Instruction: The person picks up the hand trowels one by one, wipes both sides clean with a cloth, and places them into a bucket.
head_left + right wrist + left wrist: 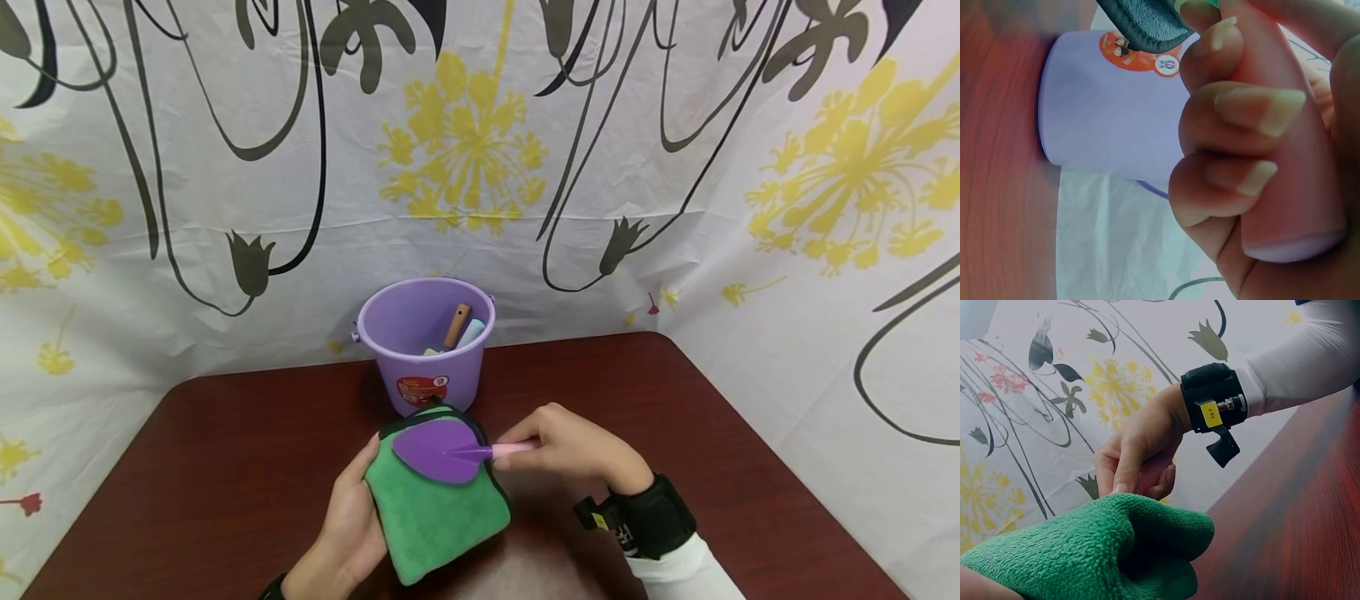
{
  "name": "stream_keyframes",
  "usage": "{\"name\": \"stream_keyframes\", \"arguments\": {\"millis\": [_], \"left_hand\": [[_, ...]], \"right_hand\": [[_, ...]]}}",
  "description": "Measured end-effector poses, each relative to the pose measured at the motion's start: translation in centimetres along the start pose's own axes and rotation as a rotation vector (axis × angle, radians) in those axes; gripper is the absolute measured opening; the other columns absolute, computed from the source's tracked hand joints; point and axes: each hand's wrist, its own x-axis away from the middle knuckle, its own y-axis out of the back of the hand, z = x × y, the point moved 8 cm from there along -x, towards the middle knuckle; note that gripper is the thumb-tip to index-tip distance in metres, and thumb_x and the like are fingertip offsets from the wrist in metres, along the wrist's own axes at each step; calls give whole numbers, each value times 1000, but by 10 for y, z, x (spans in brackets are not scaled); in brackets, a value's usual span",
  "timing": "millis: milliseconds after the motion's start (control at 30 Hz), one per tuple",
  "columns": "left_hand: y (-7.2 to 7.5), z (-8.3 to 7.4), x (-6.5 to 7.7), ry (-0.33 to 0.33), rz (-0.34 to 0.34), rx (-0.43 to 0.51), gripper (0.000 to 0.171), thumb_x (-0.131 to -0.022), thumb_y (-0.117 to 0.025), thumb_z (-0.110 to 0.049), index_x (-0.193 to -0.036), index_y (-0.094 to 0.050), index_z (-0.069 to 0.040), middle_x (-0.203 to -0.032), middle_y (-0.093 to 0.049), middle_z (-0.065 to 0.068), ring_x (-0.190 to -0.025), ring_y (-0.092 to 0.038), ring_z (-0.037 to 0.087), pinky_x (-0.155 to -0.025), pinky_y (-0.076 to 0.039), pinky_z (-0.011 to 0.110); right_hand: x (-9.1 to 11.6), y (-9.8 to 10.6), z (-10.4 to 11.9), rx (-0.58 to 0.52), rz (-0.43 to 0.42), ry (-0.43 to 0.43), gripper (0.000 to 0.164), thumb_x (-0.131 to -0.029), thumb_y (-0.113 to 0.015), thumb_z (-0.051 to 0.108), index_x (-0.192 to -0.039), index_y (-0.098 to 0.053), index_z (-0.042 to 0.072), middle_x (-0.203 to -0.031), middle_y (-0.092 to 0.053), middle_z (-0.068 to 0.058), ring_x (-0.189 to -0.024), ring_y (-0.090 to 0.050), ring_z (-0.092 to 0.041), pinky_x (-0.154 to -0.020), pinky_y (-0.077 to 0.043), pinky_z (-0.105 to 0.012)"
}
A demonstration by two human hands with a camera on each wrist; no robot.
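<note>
My right hand (566, 446) grips the pink handle of a toy trowel (442, 452) with a purple blade. In the right wrist view the fingers curl round the pink handle (1291, 181). My left hand (352, 517) holds a folded green cloth (438, 525) with a dark edging from its left side, thumb on top. The trowel's blade lies over the upper part of the cloth. In the left wrist view the cloth (1072, 550) hides the trowel, and the right hand (1141, 453) shows beyond it.
A lilac bucket (390, 367) stands behind the cloth, near the table's back edge. Inside it are a brown handle (457, 327), a light blue piece (471, 334) and something pale green. The dark red table (225, 475) backs onto a flower-patterned sheet (465, 250).
</note>
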Motion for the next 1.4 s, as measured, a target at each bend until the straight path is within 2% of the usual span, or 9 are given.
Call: {"name": "stream_keyframes", "arguments": {"millis": [233,533,867,1100,1133,1233,1400], "left_hand": [[1,0,-1,-13,3,20,45,-110,-27,-52,-140,-45,-24,-128,-62,-11,-124,-57,6,-110,-46,27],[1,2,0,-10,-39,14,46,-110,-28,-52,-139,-47,-22,-125,-61,-8,-121,-57,7,-107,-47,27],[1,3,0,-4,-28,3,47,-109,-27,-53,-138,-48,-21,-122,-63,-9,-118,-58,7,-105,-47,27],[-2,2,-1,-33,34,-47,53,-111,-19,-49,-156,-20,-22,-135,-52,-12,-125,-50,3,-108,-44,26],[-2,2,-1,-37,39,-47,53,-111,-18,-49,-156,-20,-22,-135,-51,-12,-125,-50,2,-108,-44,26],[-1,3,-1,-34,25,-33,48,-111,-18,-48,-148,-34,-22,-128,-55,-11,-119,-53,4,-106,-46,27],[-3,8,1,9,10,-5,47,-111,-18,-49,-134,-48,-21,-114,-60,-7,-109,-58,8,-103,-47,29]], "right_hand": [[-3,-3,1,22,-23,4,14,-94,-71,41,-105,-79,35,-75,-67,17,-60,-46,4,-56,-41,-14],[-5,-4,1,30,-50,21,10,-94,-73,38,-102,-78,37,-73,-64,18,-60,-44,4,-56,-40,-14],[-6,-3,6,53,-66,27,12,-93,-75,33,-103,-79,34,-76,-67,19,-61,-45,5,-55,-41,-13],[-7,-3,11,86,-100,61,12,-93,-74,39,-103,-79,35,-81,-69,20,-66,-52,4,-60,-47,-15],[-7,-3,12,90,-105,63,12,-93,-74,40,-102,-79,35,-82,-69,20,-67,-53,4,-60,-48,-15],[-8,-4,13,103,-121,67,12,-92,-74,40,-102,-79,35,-82,-69,20,-68,-54,3,-60,-48,-15],[-9,-5,17,126,-149,79,11,-92,-75,42,-100,-79,35,-79,-67,20,-67,-53,3,-59,-45,-14]]}}
